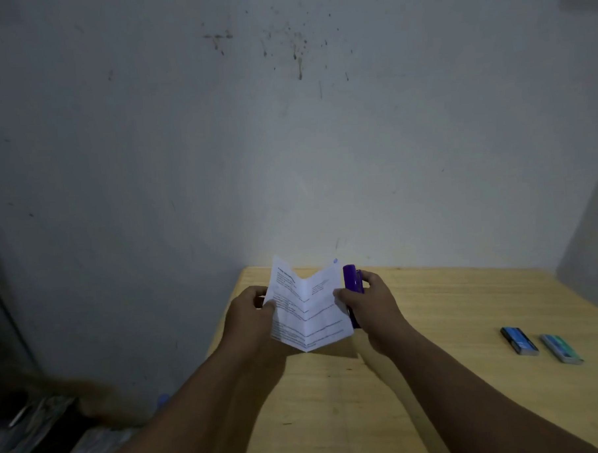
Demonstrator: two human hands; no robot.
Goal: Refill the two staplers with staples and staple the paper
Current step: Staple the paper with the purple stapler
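Right hand (366, 305), just right of frame centre: fingers wrapped around a purple stapler (353, 282), thumb pressed onto the right edge of the paper (308, 308). Stapler sits against that right edge, nose pointing up-frame; lower end pokes out below the thumb. Can't tell if the paper edge is actually inside the stapler's mouth.

Left hand (251, 310), just left of centre: closed on the paper's left edge, thumb on top, fingers behind.

Paper is a printed white sheet with a vertical fold down the middle, held open in a shallow V between both hands, lifted off the counter (434, 374). Its shadow falls on the wood just below it. Text too small to read.

Counter is light wood and fills the lower right of the frame; its left edge runs diagonally under the left forearm.

Far right, mid-lower frame: two small staple boxes lying flat on the counter, side by side and just apart, a blue one (519, 341) and a teal-green one (562, 348). Both well apart from the hands.

Only one stapler in view.

Background: stained grey-white wall across the upper frame. Dark blurred clutter lower left, unidentifiable.
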